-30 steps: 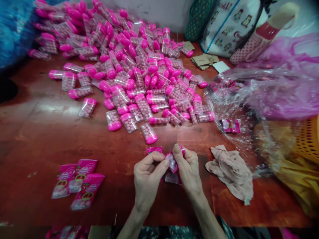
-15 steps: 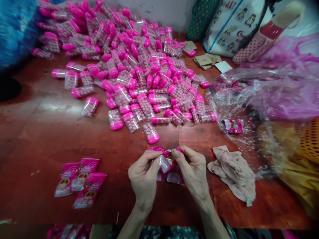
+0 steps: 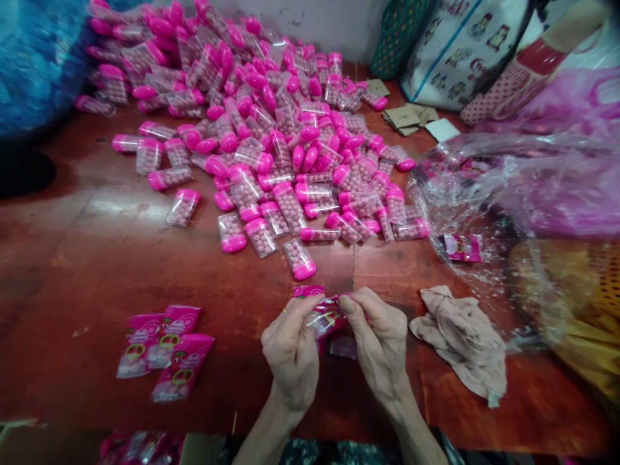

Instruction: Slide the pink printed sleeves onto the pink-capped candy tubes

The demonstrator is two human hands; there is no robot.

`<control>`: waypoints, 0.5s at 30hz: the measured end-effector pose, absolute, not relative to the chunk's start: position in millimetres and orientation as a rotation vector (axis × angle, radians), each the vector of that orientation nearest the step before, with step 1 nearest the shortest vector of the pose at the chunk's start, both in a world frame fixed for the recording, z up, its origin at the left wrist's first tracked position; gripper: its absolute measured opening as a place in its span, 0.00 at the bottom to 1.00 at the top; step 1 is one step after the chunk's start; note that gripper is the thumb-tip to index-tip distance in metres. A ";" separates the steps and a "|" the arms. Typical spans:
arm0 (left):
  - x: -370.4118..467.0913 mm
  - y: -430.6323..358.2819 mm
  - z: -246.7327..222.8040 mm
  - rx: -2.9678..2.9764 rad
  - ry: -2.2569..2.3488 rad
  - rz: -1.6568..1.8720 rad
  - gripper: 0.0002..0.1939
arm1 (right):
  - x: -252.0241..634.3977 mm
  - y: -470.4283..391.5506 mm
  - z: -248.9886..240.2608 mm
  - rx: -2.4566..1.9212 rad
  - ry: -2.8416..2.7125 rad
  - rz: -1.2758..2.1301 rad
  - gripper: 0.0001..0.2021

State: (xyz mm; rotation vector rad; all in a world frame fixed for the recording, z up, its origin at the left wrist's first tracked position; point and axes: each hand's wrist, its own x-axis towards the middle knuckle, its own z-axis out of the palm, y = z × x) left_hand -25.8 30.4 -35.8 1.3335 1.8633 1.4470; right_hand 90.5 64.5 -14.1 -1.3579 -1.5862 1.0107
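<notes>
A pink printed plastic wrapper (image 3: 326, 319) with a see-through part is held up between my two hands. My left hand (image 3: 290, 349) pinches its left edge between thumb and fingers. On the other edge, the thumb and curled fingers of my right hand (image 3: 380, 339) grip the wrapper near its top. Beneath and behind it, more pink wrappers (image 3: 309, 290) lie on the table, partly hidden by the hands. Off to the left, three pink wrapped packs (image 3: 181, 369) overlap each other, with round pink pieces showing through their clear ends.
A big heap of clear boxes with pink caps (image 3: 290, 194), filled with pink balls, spreads over the wooden table (image 3: 87, 271). To my right lie a crumpled cloth (image 3: 462, 342) and clear plastic bags (image 3: 489, 194). A blue bag (image 3: 39, 64) stands at far left.
The view has shifted slightly, so everything sits a little further right. My left hand has closed up and turned, and the held wrapper is tilted flatter between the fingers.
</notes>
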 end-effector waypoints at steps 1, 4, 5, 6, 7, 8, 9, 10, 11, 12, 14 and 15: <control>-27.0 30.6 -36.2 1.285 1.916 1.454 0.15 | 92.5 64.7 -14.7 -1.392 -1.519 1.010 0.11; -30.0 30.4 -37.3 1.124 2.003 1.510 0.12 | 96.9 65.5 -14.4 -1.423 -1.386 0.935 0.08; -30.3 30.0 -37.4 1.104 1.996 1.525 0.11 | 97.0 65.4 -13.5 -1.401 -1.391 0.913 0.07; -30.2 29.5 -37.3 1.099 1.978 1.535 0.11 | 96.2 64.8 -12.2 -1.371 -1.410 0.902 0.05; -29.7 28.9 -37.1 1.099 1.957 1.547 0.12 | 94.6 63.7 -10.8 -1.338 -1.433 0.894 0.04; -28.9 28.0 -36.8 1.095 1.934 1.566 0.12 | 92.5 62.2 -9.3 -1.311 -1.454 0.878 0.04; -27.9 27.0 -36.6 1.085 1.913 1.588 0.12 | 90.2 60.4 -8.0 -1.293 -1.475 0.849 0.05; -26.9 25.7 -36.6 1.067 1.892 1.608 0.12 | 87.9 58.4 -7.0 -1.285 -1.493 0.816 0.06; -26.0 24.2 -36.8 1.049 1.876 1.619 0.11 | 86.0 56.5 -6.2 -1.280 -1.502 0.789 0.07; -25.2 22.3 -37.3 1.032 1.870 1.622 0.10 | 84.5 54.7 -5.6 -1.279 -1.501 0.779 0.07; -24.3 17.7 -39.2 1.019 1.876 1.603 0.09 | 83.5 51.9 -4.9 -1.280 -1.468 0.837 0.07; -24.3 15.2 -40.4 1.024 1.882 1.591 0.08 | 83.8 50.9 -4.6 -1.275 -1.448 0.881 0.07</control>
